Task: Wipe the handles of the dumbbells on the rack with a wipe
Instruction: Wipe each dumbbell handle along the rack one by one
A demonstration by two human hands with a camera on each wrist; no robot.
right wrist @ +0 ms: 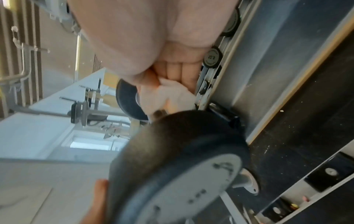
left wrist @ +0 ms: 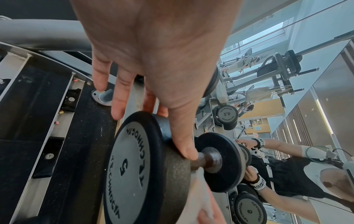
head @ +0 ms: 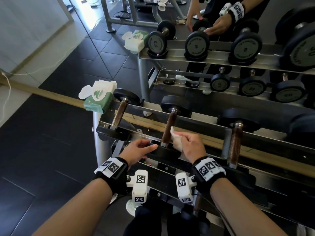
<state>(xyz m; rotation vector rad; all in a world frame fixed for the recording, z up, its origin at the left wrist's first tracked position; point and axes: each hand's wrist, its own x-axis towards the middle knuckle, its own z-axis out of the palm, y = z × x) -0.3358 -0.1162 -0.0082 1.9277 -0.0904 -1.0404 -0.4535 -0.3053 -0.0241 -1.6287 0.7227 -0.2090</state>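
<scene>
Three dumbbells lie on the rack's top shelf (head: 211, 119) in the head view. My left hand (head: 144, 147) grips the near black plate (head: 163, 151) of the middle dumbbell. In the left wrist view, its thumb (left wrist: 184, 144) lies over the rim of that plate (left wrist: 130, 166), marked 5. My right hand (head: 187, 142) pinches a crumpled white wipe (head: 176, 138) against the right side of the brown handle (head: 168, 128). The right wrist view is blurred, showing the wipe (right wrist: 164, 91) in curled fingers above the plate (right wrist: 182, 166). The other two handles (head: 117, 114) (head: 236, 143) stand untouched.
A green pack of wipes (head: 98, 101) sits on the rack's left end. A mirror (head: 196, 43) right behind the rack repeats the dumbbells and my arms. A lower shelf (head: 247, 189) runs under my wrists. Dark floor tiles (head: 42, 150) lie to the left.
</scene>
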